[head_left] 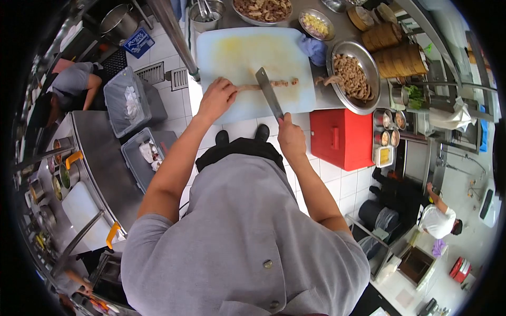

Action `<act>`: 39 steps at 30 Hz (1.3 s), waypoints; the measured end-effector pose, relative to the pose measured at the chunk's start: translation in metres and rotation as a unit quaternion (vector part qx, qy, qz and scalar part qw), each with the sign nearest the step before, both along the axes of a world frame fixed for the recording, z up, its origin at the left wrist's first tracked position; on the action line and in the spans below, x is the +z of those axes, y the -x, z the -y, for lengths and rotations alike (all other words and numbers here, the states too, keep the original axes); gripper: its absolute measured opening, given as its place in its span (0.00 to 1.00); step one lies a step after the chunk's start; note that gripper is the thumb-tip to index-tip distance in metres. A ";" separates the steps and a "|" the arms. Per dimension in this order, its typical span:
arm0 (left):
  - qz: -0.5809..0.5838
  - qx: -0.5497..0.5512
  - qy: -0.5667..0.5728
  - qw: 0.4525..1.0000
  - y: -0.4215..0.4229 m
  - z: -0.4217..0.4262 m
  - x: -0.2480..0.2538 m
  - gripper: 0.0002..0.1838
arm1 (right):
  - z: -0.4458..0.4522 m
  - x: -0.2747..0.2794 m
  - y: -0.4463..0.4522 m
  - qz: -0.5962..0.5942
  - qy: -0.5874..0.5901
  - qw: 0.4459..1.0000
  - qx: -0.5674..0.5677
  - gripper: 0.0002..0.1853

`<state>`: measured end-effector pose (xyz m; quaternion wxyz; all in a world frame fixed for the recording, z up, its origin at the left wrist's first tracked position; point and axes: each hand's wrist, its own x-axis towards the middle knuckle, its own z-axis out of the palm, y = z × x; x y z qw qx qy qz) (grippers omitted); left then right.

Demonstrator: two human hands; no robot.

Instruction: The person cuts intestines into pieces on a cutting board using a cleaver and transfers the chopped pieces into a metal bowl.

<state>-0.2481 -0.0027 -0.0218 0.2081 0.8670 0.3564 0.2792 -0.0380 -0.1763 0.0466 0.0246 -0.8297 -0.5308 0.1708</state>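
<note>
My right hand grips the handle of a cleaver. The blade stands across a long, pale-brown strip of meat on the white cutting board. With curled fingers, my left hand holds the strip's left end. Several short cut pieces lie in line to the right of the blade. A steel bowl at the board's right holds more cooked meat strips, one hanging over its rim.
Behind the board stand a bowl of sliced meat, a bowl of yellow pieces and a blue cloth. Bamboo steamers are at right, above a red box. Grey bins stand left. Other people work at both sides.
</note>
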 end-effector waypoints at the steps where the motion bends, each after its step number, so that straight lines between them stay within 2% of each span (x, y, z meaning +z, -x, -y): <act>1: -0.003 0.003 0.003 1.000 0.004 0.003 -0.001 0.06 | 0.001 0.004 0.003 -0.003 0.003 1.000 0.003 0.15; 6: -0.005 0.008 0.001 1.000 0.005 0.006 0.002 0.06 | 0.001 0.030 0.017 -0.012 -0.026 0.999 -0.022 0.14; 9: -0.010 0.002 -0.002 1.000 0.004 0.006 0.000 0.06 | -0.001 0.000 0.008 0.003 0.025 1.000 -0.012 0.15; 11: -0.011 0.000 -0.011 1.000 0.004 0.003 -0.002 0.07 | -0.006 -0.007 -0.001 0.004 0.015 1.000 -0.010 0.15; 14: -0.019 -0.005 -0.007 1.000 0.009 0.009 -0.005 0.07 | -0.008 0.003 0.000 -0.009 -0.036 0.999 -0.016 0.15; 19: -0.025 -0.009 -0.010 1.000 0.009 0.005 -0.003 0.08 | -0.003 0.024 0.022 -0.011 -0.009 1.000 -0.009 0.14; 21: -0.022 -0.010 -0.007 1.000 0.009 0.005 -0.004 0.08 | -0.003 -0.005 0.011 -0.003 -0.026 1.000 0.006 0.14; 23: -0.021 -0.008 -0.011 1.000 0.007 0.004 -0.005 0.08 | -0.006 -0.009 0.006 0.004 -0.031 0.999 0.032 0.15; 26: -0.027 -0.009 -0.010 1.000 0.012 0.007 -0.005 0.07 | -0.011 0.013 0.015 -0.007 -0.033 0.999 -0.011 0.14; 29: -0.028 -0.007 0.000 1.000 0.011 0.006 -0.006 0.07 | -0.007 0.025 0.024 -0.040 -0.059 0.997 -0.002 0.13; 30: -0.029 -0.009 0.007 1.000 0.011 0.006 -0.006 0.08 | -0.006 0.020 0.026 -0.039 -0.058 0.998 -0.004 0.13; 32: -0.024 -0.011 -0.002 1.000 0.009 0.005 -0.007 0.08 | -0.010 -0.001 0.024 0.003 0.024 0.999 0.024 0.14; 35: -0.022 -0.003 -0.024 0.999 0.008 -0.004 -0.007 0.08 | -0.023 -0.005 0.013 -0.002 0.001 1.000 0.019 0.14; 39: -0.022 -0.013 0.015 1.000 0.015 0.002 -0.007 0.06 | -0.021 0.027 0.024 -0.006 -0.029 0.999 0.018 0.14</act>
